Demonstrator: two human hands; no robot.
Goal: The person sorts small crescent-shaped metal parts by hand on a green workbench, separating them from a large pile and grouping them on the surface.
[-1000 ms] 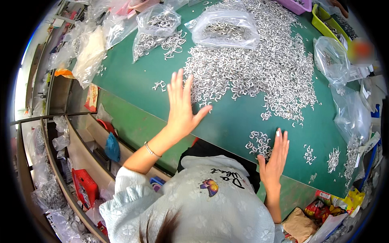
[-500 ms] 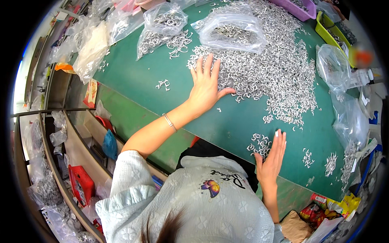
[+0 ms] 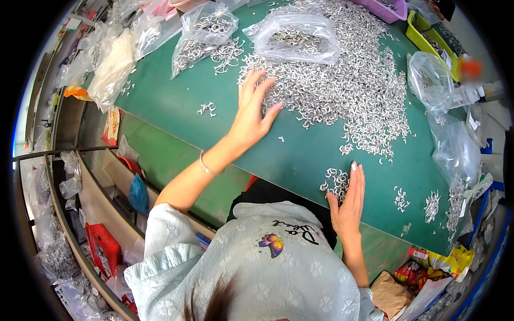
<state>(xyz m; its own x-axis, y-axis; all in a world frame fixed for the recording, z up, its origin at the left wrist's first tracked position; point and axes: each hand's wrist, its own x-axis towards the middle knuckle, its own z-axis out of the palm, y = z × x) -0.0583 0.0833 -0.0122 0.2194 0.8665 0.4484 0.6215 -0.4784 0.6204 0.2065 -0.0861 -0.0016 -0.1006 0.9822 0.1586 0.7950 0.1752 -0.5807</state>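
Observation:
A broad heap of small silver, curved, hook-like metal pieces (image 3: 369,91) covers much of the green table. My left hand (image 3: 249,113), a bracelet on its wrist, is at the heap's left edge, fingers apart and slightly bent, fingertips at the outermost pieces. It holds nothing that I can see. Near the front edge, my right hand (image 3: 349,202) stands on its side with fingers stretched and thumb out. Its palm side borders a small cluster of the same pieces (image 3: 335,181). A clear plastic bag (image 3: 321,52) with more pieces lies on the heap.
Another filled clear bag (image 3: 214,24) lies at the far left, beside loose pieces (image 3: 207,109). On the right are small piles (image 3: 432,207), plastic bags (image 3: 455,144), a yellow-green basket (image 3: 428,40) and a purple basket (image 3: 383,9). Shelving with a red basket (image 3: 101,249) stands at left.
My left hand has shifted left from the heap's near edge, its fingers now more bent and turned sideways. My right hand stays beside the small cluster. The whole view has shifted slightly.

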